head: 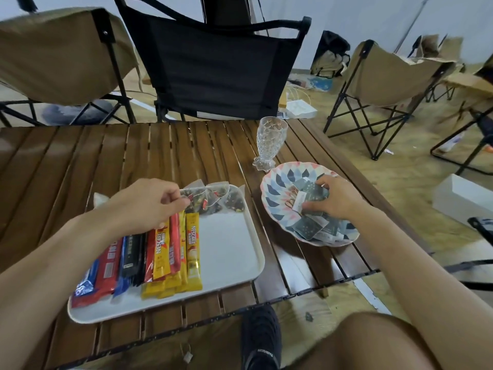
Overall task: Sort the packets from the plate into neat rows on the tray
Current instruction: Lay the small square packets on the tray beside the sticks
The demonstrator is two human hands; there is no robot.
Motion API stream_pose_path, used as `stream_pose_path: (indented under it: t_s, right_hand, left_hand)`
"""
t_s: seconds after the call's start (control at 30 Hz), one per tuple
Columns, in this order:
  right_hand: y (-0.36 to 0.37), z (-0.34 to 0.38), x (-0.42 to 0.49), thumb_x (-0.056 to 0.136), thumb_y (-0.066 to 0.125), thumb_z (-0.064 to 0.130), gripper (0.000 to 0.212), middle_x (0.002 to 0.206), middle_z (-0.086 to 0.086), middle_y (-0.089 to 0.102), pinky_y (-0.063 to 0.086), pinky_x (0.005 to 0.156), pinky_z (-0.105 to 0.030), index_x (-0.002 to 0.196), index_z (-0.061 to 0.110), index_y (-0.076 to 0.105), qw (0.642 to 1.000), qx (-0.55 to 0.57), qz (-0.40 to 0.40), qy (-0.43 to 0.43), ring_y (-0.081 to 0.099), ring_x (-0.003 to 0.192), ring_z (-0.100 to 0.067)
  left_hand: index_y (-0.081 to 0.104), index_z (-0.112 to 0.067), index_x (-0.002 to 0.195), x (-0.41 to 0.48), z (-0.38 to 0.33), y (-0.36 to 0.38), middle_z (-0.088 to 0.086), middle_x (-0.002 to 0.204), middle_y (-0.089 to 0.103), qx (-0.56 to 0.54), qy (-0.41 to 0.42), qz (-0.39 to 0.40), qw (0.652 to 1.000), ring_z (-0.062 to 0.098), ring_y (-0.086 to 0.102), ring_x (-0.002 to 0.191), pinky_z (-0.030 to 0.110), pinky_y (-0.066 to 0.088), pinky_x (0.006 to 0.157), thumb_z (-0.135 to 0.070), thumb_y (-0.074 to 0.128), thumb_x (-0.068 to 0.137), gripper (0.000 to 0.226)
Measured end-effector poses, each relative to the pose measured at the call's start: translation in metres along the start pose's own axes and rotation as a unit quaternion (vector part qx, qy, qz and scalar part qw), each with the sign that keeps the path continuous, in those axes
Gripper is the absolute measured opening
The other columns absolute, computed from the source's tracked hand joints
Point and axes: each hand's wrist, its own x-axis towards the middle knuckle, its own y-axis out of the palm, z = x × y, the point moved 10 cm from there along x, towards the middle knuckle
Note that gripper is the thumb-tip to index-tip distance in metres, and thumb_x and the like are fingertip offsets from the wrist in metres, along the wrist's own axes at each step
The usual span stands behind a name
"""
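A white tray lies on the slatted wooden table. On its left half, stick packets in red, blue, black and yellow lie side by side. Clear tea bags are bunched at the tray's far edge. My left hand pinches the corner of one clear tea bag there. To the right stands a patterned plate with several small dark sachets. My right hand is in the plate and grips a dark sachet.
A cut-glass goblet stands just behind the plate. Folding chairs line the table's far side, with more to the right. My knee and a black shoe are below the table's near edge. A white box lies on the floor.
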Motion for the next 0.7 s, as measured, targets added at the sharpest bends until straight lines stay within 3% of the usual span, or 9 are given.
stream_pose_path:
  t_s: [0.17,0.3,0.37,0.43,0.5,0.57,0.7]
  right_hand:
    - [-0.009,0.003,-0.004,0.081,0.084,0.047,0.039,0.101,0.003,0.069,0.048,0.069,-0.03,0.108,0.028,0.063,0.998,0.045,-0.04,-0.005,0.063,0.084,-0.014]
    - [-0.031,-0.001,-0.015,0.091,0.077,0.038,0.025,0.085,0.003,0.066,0.039,0.051,-0.024,0.103,0.019,0.064,0.985,0.133,-0.105,0.02,0.06,0.068,-0.01]
    - [-0.045,0.001,-0.022,0.094,0.073,0.038,0.026,0.085,0.002,0.067,0.042,0.052,-0.025,0.105,0.017,0.064,0.97,0.197,-0.141,0.024,0.061,0.067,-0.012]
    - [-0.049,0.008,-0.026,0.094,0.073,0.038,0.024,0.092,0.001,0.072,0.053,0.062,-0.029,0.107,0.019,0.066,0.949,0.279,-0.144,0.019,0.07,0.08,-0.015]
    - [-0.037,0.029,-0.028,0.093,0.075,0.036,0.025,0.097,0.0,0.076,0.062,0.078,-0.037,0.109,0.018,0.069,0.916,0.393,-0.084,0.01,0.075,0.089,-0.018]
    - [-0.019,0.065,-0.032,0.093,0.074,0.035,0.024,0.101,-0.001,0.078,0.061,0.089,-0.039,0.11,0.017,0.071,0.891,0.453,-0.001,-0.014,0.076,0.095,-0.019]
    - [0.021,0.145,-0.048,0.097,0.07,0.027,0.025,0.111,-0.009,0.077,0.061,0.087,-0.035,0.114,0.009,0.073,0.836,0.532,0.126,-0.058,0.073,0.105,-0.022]
  left_hand:
    - [0.067,-0.032,0.089,-0.004,0.007,-0.003,-0.011,0.082,0.077,-0.004,0.003,-0.005,1.0,0.008,0.074,0.073,0.039,0.065,0.077,-0.064,0.058,0.094,0.033]
    - [0.068,-0.032,0.088,-0.005,0.008,-0.006,-0.011,0.077,0.077,-0.009,0.006,-0.012,1.0,0.006,0.074,0.068,0.04,0.065,0.076,-0.062,0.059,0.095,0.032]
    - [0.069,-0.032,0.089,-0.007,0.008,-0.008,-0.011,0.076,0.076,-0.019,0.009,-0.019,1.0,0.006,0.073,0.066,0.04,0.065,0.076,-0.061,0.06,0.096,0.031]
    - [0.068,-0.032,0.089,-0.007,0.008,-0.009,-0.011,0.074,0.076,-0.03,0.011,-0.025,0.999,0.004,0.073,0.064,0.038,0.064,0.075,-0.059,0.061,0.097,0.029]
    - [0.067,-0.032,0.09,-0.007,0.007,-0.01,-0.013,0.073,0.076,-0.046,0.017,-0.031,0.998,0.002,0.072,0.063,0.036,0.063,0.073,-0.058,0.06,0.098,0.029]
    - [0.067,-0.03,0.093,-0.007,0.006,-0.012,-0.012,0.074,0.076,-0.069,0.024,-0.035,0.997,0.003,0.072,0.061,0.031,0.059,0.069,-0.056,0.059,0.1,0.028]
    - [0.067,-0.024,0.101,-0.01,0.004,-0.014,-0.002,0.075,0.076,-0.127,0.033,-0.034,0.991,0.01,0.072,0.06,0.026,0.053,0.057,-0.051,0.059,0.102,0.028]
